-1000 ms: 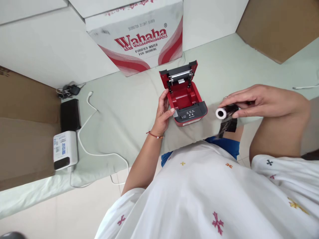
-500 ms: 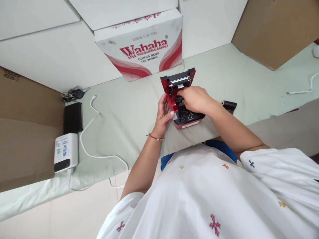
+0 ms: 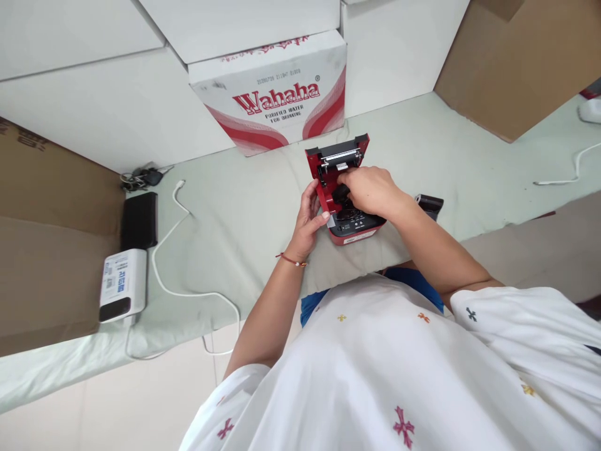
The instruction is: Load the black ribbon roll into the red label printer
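A small red printer (image 3: 345, 235) stands on the pale green table (image 3: 235, 213) with its lid (image 3: 339, 153) swung up and back. My left hand (image 3: 310, 213) grips the printer's left side, thumb against its front corner. My right hand (image 3: 370, 191) reaches into the open bay with fingers curled over a dark roll (image 3: 340, 191) sitting inside. Most of the roll is hidden under my fingers.
A Wahaha carton (image 3: 277, 94) stands just behind the printer. A black wrapper piece (image 3: 429, 203) lies right of my forearm. At the left are a white device (image 3: 123, 285), a black box (image 3: 139, 220), keys (image 3: 141, 178) and a white cable (image 3: 173, 250). Cardboard sheets flank both ends.
My right hand carried the roll from the right side over into the printer's bay and now presses it there. The black wrapper was left on the table. My left hand kept its hold.
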`<state>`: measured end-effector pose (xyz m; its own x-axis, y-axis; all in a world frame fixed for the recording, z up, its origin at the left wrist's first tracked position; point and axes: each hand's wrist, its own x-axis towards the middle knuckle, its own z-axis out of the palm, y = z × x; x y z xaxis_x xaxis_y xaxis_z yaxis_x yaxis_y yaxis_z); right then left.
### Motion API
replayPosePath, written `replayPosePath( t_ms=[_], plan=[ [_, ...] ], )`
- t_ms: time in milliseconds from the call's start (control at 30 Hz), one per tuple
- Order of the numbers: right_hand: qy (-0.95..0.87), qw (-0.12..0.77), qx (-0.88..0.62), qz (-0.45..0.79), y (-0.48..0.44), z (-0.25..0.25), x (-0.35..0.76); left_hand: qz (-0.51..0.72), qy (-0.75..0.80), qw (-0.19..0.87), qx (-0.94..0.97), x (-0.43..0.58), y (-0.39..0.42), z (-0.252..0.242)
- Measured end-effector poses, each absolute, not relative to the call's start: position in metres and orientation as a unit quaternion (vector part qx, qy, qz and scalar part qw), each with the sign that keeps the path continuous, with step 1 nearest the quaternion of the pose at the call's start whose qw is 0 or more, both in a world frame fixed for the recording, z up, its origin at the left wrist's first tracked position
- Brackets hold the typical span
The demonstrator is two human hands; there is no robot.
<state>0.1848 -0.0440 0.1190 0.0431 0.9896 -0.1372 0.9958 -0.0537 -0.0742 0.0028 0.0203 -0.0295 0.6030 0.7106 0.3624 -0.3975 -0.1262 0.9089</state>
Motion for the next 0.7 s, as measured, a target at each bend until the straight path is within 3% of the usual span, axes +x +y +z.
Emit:
replayPosePath(
  t_ms=[267,700],
  plan=[
    [0.678,-0.073,0.719,-0.134,-0.055,0.123,0.202,0.423,0.125,0.66,0.609,0.002,0.017,-0.024],
    [0.681,-0.008,0.728,-0.079,-0.045,0.118,0.194,0.423,0.132,0.656,0.611,0.001,0.018,-0.025]
  ],
)
